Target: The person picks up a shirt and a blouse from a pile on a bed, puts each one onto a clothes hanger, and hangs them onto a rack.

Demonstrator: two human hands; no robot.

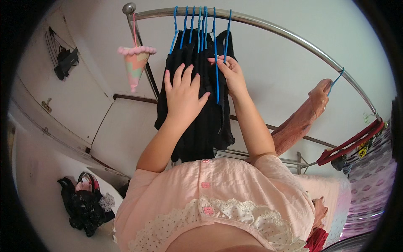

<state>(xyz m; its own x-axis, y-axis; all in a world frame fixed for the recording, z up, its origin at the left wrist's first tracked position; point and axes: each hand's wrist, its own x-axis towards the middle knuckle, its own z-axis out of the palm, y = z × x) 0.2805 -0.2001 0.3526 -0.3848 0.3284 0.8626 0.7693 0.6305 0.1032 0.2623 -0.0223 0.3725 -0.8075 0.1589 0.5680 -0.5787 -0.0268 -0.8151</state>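
Several black garments (195,126) hang close together on blue hangers (193,20) from a curved metal rail (264,23). My left hand (184,93) rests against the front of the black cloth with its fingers spread, holding nothing. Beside it, my right hand (232,74) has its thumb and fingers closed around a blue hanger (217,85), which is seen almost edge-on. Another blue hanger (228,34) passes behind that hand, at the black garment on the right of the row.
A pink-trimmed cone ornament (137,67) dangles at the rail's left end. A brown garment (299,123) hangs further right, near dark red straps (349,143). Black bags (85,204) lie at lower left; another black bag (64,61) hangs on the door (41,78).
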